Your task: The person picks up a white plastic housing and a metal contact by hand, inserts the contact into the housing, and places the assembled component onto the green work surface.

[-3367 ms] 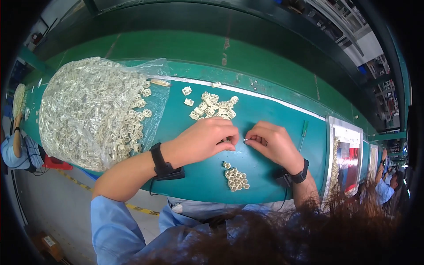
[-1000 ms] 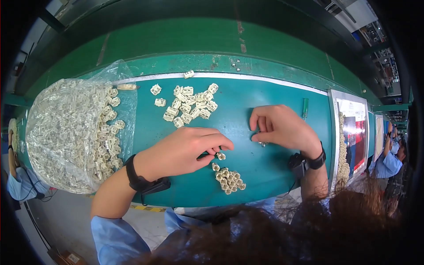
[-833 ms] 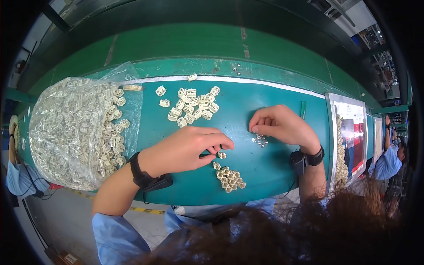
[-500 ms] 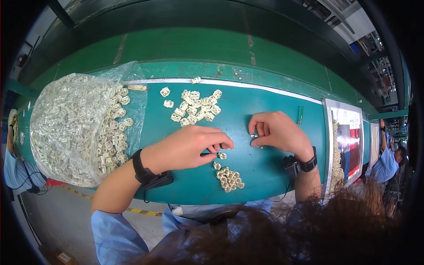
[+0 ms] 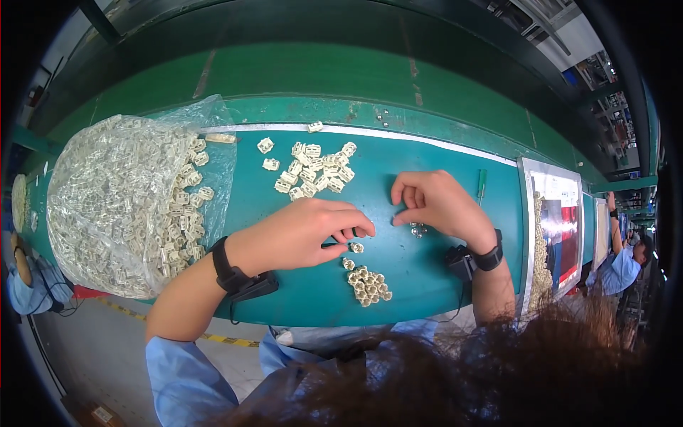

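Observation:
My left hand [image 5: 320,231] hovers over the green tabletop, fingers curled and close together; whatever they may hold is hidden. Right below its thumb and fingertips lies a small cream socket-like plastic piece [image 5: 356,248], with another of the kind [image 5: 348,263] beside it. Nearer to me, several more form a tight cluster [image 5: 369,286]. My right hand [image 5: 441,203] is bent inward, its thumb and forefinger facing my left hand; I cannot make out anything between them. Small shiny metal parts [image 5: 418,229] lie on the table under its palm.
Cream square plastic housings [image 5: 313,169] are scattered beyond my hands. A big clear bag [image 5: 107,206] of such housings fills the left side. At right are a green-handled tool [image 5: 482,183] and a framed board [image 5: 528,235]. Co-workers in blue [image 5: 617,270] sit at both sides.
My right hand has shifted slightly left, leaving more of the metal parts visible. My left hand has hardly moved, and the cream pieces stay put. The view has shifted slightly.

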The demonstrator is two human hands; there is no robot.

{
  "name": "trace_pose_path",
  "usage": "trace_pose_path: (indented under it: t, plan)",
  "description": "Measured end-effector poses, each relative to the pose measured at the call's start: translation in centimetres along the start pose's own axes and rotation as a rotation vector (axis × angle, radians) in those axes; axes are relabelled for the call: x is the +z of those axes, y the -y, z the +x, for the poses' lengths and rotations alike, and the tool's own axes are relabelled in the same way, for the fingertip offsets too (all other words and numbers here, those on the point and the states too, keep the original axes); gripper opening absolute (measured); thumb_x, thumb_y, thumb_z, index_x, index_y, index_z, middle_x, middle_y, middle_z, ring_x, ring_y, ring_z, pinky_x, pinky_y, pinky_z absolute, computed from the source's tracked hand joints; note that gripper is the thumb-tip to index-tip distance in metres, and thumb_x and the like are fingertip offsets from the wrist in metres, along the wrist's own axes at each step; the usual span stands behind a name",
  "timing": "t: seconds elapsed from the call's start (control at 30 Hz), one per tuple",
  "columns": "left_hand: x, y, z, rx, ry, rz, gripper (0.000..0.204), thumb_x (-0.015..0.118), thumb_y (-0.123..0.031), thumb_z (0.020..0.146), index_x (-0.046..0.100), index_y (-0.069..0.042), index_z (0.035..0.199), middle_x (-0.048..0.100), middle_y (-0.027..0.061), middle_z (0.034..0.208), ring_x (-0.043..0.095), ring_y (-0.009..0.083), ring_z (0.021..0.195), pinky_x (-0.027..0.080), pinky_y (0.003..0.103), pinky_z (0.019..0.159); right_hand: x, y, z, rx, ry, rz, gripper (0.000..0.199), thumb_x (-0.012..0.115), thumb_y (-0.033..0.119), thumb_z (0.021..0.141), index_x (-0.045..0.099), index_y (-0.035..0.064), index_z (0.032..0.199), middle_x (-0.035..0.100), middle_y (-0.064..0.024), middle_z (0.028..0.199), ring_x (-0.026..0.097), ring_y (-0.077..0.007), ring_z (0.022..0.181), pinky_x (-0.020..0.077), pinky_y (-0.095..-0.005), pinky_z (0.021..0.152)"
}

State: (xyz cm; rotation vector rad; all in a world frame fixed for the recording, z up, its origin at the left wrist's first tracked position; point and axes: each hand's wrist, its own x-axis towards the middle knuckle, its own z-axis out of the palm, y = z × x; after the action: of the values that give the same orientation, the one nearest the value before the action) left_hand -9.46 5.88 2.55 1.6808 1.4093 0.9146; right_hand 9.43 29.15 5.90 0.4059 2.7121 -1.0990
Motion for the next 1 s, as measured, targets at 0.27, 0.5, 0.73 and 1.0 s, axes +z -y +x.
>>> trace_pose_path:
  t: [0.27, 0.5, 0.73, 1.0]
  plan:
    - [0.0, 0.1, -0.2, -0.009, -0.006, 0.004, 0.040, 0.077, 0.003, 0.094, 0.077, -0.008, 0.133, 0.081, 0.0071, 0.122, 0.083, 0.0200, 0.103, 0.070, 0.033, 0.092, -0.3, -0.7, 0.6, 0.086, -0.024, 0.198, 0.034, 0.101, 0.012, 0.078, 0.072, 0.0045, 0.095, 0.062, -0.0026, 0.068, 0.057, -0.0135, 0.062, 0.0418, -0.0329, 0.059]
    - [-0.2, 0.0, 0.2, -0.002, -0.017, -0.029, 0.037, 0.077, 0.003, 0.094, 0.078, -0.007, 0.130, 0.081, 0.0073, 0.121, 0.083, 0.0199, 0.102, 0.070, 0.033, 0.091, -1.2, 0.8, 2.8, 0.096, 0.024, -0.210, 0.037, 0.103, 0.020, 0.081, 0.071, 0.0048, 0.092, 0.066, 0.0002, 0.070, 0.057, -0.0070, 0.064, 0.0412, -0.0296, 0.058]
    - [0.4, 0.4, -0.3, 0.063, -0.080, -0.011, 0.031, 0.074, 0.002, 0.094, 0.077, -0.005, 0.124, 0.080, 0.0087, 0.111, 0.081, 0.0202, 0.094, 0.067, 0.035, 0.084, -1.5, -0.1, 2.0, 0.167, 0.146, 0.447, 0.048, 0.107, 0.023, 0.071, 0.066, 0.0041, 0.088, 0.064, -0.0042, 0.068, 0.058, -0.0166, 0.061, 0.0422, -0.0347, 0.058]
    - [-0.8, -0.5, 0.2, 0.037, -0.314, 0.177, 0.022, 0.077, 0.000, 0.097, 0.081, -0.007, 0.117, 0.080, 0.0074, 0.104, 0.080, 0.0177, 0.089, 0.066, 0.031, 0.077, -1.2, 1.5, 3.8, 0.037, 0.115, -0.412, 0.040, 0.102, 0.020, 0.083, 0.069, 0.0032, 0.098, 0.071, -0.0024, 0.072, 0.070, -0.0115, 0.066, 0.0483, -0.0303, 0.058]
